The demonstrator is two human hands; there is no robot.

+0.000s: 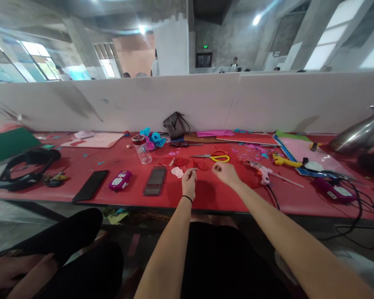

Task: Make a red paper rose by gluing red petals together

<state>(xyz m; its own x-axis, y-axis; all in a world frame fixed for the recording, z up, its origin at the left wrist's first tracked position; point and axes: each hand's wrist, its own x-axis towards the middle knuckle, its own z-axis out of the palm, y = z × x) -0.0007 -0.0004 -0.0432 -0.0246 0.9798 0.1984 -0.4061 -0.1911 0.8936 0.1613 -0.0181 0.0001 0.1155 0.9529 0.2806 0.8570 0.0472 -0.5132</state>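
Note:
My left hand point(189, 182), with a dark band on the wrist, is above the red table front. Its fingertips are pinched together on something too small to make out. Pale pink petal-shaped pieces point(177, 172) lie just left of it. Red scraps point(182, 162) are spread beyond its fingertips. To the right, my right hand point(227, 174) hovers with its fingers curled closed; whatever they may hold is hidden. Yellow-handled scissors point(220, 158) lie just beyond both hands, blades pointing left.
A lidded clear jar point(143, 153), blue and pink paper flowers point(154, 140) and a dark bag point(175, 125) stand behind. A glue gun point(264, 173) with a cord lies right. Further right is a metal jug point(358, 133). A purple box point(120, 181) sits left. Someone's dark-clothed legs point(90, 253) are at lower left.

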